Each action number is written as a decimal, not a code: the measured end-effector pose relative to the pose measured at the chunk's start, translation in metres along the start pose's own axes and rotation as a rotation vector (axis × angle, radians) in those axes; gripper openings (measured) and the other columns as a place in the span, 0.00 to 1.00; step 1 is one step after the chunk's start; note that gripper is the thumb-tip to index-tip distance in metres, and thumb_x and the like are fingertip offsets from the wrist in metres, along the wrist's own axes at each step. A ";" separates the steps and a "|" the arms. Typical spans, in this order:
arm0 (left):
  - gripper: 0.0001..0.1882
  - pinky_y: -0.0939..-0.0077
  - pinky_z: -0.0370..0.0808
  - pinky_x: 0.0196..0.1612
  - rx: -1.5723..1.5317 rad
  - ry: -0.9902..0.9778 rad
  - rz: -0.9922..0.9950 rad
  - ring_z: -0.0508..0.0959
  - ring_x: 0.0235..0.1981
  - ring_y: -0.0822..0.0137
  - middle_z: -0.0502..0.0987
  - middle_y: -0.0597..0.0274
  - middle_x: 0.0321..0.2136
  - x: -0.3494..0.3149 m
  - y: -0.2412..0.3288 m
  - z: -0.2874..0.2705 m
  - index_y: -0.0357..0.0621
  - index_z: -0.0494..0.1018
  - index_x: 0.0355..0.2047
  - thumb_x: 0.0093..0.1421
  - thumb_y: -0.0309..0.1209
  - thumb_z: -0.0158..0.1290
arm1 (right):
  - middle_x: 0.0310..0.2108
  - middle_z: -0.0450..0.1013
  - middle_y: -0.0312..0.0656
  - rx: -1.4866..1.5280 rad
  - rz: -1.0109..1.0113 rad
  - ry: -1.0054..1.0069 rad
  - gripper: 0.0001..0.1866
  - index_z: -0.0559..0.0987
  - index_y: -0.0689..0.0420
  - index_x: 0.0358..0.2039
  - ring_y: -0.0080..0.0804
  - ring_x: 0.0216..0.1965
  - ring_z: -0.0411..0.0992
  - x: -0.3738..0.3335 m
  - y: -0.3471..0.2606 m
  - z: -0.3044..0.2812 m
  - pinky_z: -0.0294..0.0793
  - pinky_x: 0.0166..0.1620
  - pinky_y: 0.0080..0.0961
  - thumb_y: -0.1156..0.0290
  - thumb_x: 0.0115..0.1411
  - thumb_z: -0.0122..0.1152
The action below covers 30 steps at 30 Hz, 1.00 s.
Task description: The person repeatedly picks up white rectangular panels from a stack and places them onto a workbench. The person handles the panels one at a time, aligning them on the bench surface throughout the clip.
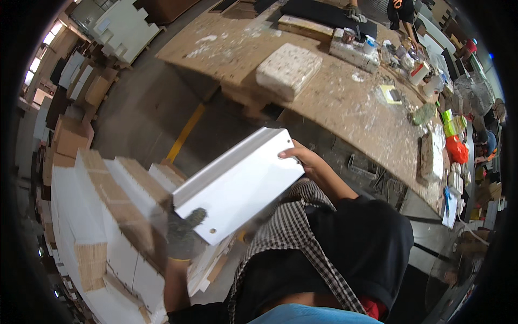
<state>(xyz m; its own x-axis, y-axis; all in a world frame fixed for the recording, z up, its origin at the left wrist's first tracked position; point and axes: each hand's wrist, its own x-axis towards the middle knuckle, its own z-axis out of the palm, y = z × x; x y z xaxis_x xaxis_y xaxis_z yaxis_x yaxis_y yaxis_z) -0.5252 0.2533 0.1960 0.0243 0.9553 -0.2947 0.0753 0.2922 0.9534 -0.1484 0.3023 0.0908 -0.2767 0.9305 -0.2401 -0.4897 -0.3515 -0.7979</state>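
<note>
Pinched at both ends, a white panel [243, 182] is held: near-left by gloved left hand [183, 232], far-right by bare right hand [303, 159]. Positioned between stacked boards [106, 188], left, and a worktable [340, 102], far right.

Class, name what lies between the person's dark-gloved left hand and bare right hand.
The head view shows a white rectangular panel there, its ends held by the left hand and the right hand.
</note>
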 end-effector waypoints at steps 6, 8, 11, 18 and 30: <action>0.42 0.70 0.77 0.53 0.091 -0.100 0.232 0.76 0.49 0.63 0.75 0.54 0.48 0.128 -0.043 0.228 0.36 0.64 0.60 0.48 0.25 0.74 | 0.50 0.76 0.57 0.147 0.017 -0.023 0.45 0.63 0.68 0.64 0.48 0.47 0.80 0.021 -0.086 -0.250 0.82 0.51 0.40 0.73 0.45 0.71; 0.54 0.64 0.71 0.59 0.168 -0.143 0.248 0.72 0.55 0.60 0.71 0.52 0.54 0.165 -0.054 0.283 0.34 0.55 0.66 0.44 0.31 0.78 | 0.49 0.76 0.54 0.036 -0.069 0.194 0.45 0.64 0.65 0.65 0.46 0.48 0.79 0.025 -0.110 -0.308 0.81 0.52 0.38 0.73 0.44 0.69; 0.65 0.62 0.66 0.64 0.182 -0.106 0.240 0.67 0.60 0.57 0.62 0.48 0.62 0.196 -0.073 0.352 0.31 0.43 0.70 0.43 0.33 0.78 | 0.51 0.76 0.50 -0.034 -0.085 0.320 0.48 0.63 0.63 0.67 0.42 0.52 0.75 0.041 -0.136 -0.375 0.75 0.56 0.34 0.72 0.42 0.70; 0.66 0.59 0.62 0.67 0.311 -0.070 0.477 0.63 0.65 0.54 0.60 0.46 0.64 0.241 -0.098 0.420 0.32 0.43 0.71 0.40 0.32 0.78 | 0.70 0.60 0.47 -0.064 -0.257 -0.083 0.62 0.58 0.58 0.73 0.41 0.69 0.58 0.102 -0.168 -0.461 0.54 0.71 0.35 0.65 0.34 0.77; 0.68 0.54 0.63 0.65 0.514 -0.025 0.367 0.64 0.62 0.49 0.61 0.43 0.63 0.228 -0.123 0.418 0.32 0.42 0.70 0.39 0.36 0.78 | 0.74 0.44 0.63 -1.186 -0.266 -0.261 0.64 0.52 0.48 0.75 0.62 0.74 0.43 0.238 -0.245 -0.466 0.47 0.73 0.53 0.31 0.47 0.71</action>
<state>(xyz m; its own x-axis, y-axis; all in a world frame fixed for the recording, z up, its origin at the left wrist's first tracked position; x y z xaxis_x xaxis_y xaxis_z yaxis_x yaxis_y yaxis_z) -0.1124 0.4157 -0.0158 0.1626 0.9859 0.0384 0.5270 -0.1197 0.8414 0.2909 0.6575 -0.0282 -0.5064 0.8622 0.0143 0.4557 0.2817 -0.8444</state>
